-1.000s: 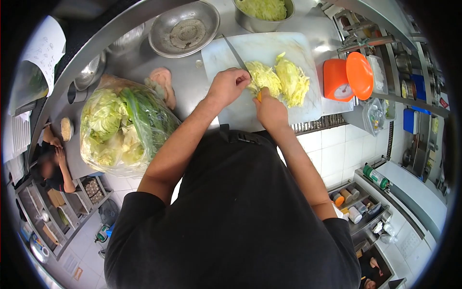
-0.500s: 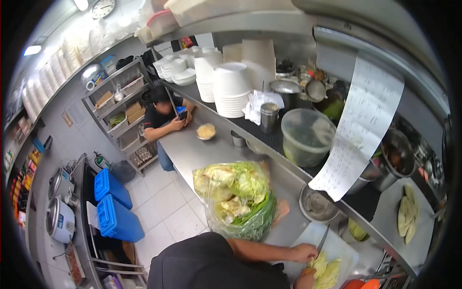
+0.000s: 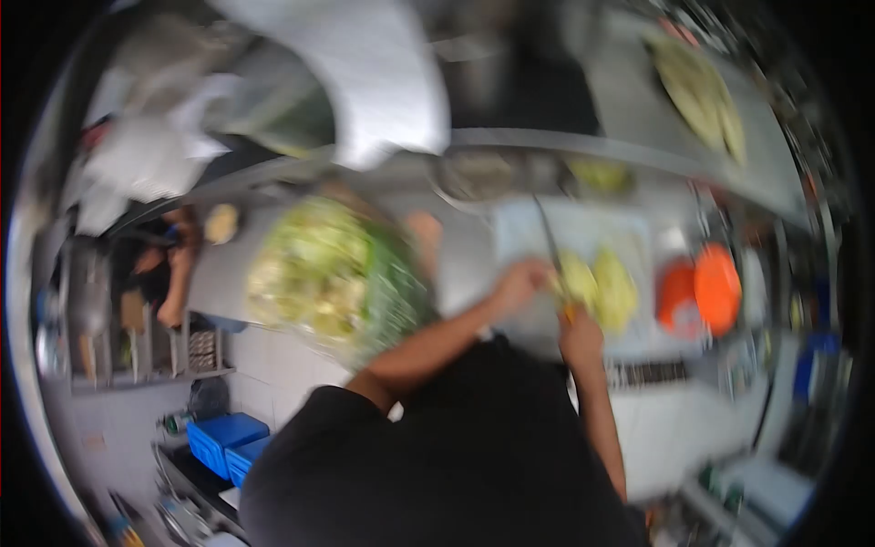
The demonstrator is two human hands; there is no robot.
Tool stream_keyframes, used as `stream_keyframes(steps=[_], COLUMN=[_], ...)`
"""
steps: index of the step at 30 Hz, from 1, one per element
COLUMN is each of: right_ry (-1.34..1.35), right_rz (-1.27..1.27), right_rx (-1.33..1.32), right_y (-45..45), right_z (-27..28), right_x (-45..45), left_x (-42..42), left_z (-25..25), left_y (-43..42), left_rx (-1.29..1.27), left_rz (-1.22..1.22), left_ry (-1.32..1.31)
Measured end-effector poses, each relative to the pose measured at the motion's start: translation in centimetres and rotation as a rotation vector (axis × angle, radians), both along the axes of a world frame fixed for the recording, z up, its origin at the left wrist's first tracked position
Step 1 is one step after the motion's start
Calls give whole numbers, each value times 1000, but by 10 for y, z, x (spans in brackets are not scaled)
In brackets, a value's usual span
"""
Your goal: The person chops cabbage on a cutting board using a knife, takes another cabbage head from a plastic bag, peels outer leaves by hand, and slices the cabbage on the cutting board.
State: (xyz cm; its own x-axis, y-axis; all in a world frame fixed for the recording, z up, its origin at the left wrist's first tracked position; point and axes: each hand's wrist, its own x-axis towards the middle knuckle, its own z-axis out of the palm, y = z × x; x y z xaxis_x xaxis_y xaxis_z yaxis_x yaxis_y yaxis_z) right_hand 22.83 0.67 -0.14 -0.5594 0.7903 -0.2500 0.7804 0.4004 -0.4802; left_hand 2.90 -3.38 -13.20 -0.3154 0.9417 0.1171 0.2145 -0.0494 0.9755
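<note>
The whole view is blurred by motion. My right hand (image 3: 581, 337) is closed on the orange handle of a knife (image 3: 545, 230), whose blade points up over the white cutting board (image 3: 633, 228). Beside the knife, to its left, is my left hand (image 3: 526, 281); its fingers are smeared, so their posture is unclear. Two pale green piles of cut cabbage lie on the board, one (image 3: 578, 279) next to the hands and the other (image 3: 615, 290) to its right. Left of my forearm stands a clear plastic bag (image 3: 319, 264) full of leafy vegetables.
An orange scale (image 3: 679, 296) stands right of the board. A metal bowl (image 3: 478, 175) is behind it, below a shelf edge (image 3: 547, 141) with a hanging paper sheet (image 3: 383, 82). At the far left, a person (image 3: 173, 264) is beside the counter near a small bowl (image 3: 221, 223).
The head view swung left and up, then turned back down toward the board. Both hands stay over the board by the cabbage, with the knife still in my right hand.
</note>
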Motion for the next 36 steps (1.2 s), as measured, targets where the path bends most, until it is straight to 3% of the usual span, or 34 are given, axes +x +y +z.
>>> stream_keyframes(steps=[2,13,24,31,36], right_ry=[-69,-246,-283,-167,-209], right_rz=[16,68,63,2,83], right_rx=[95,71,30,8,-4], right_y=[-2,-20,-18,-4,9], right_z=[18,74,62,-5,17], right_x=[1,11,8,-17,-16], left_x=[-4,-13,-15,-15,-16], left_z=[58,91,88,92,88], left_y=[-3,-1,4,3,3], left_rx=[-179,-224,-242,-270,-260], left_rz=[34,-35,-51,-77,-77], left_ry=[101,192,163,229,272])
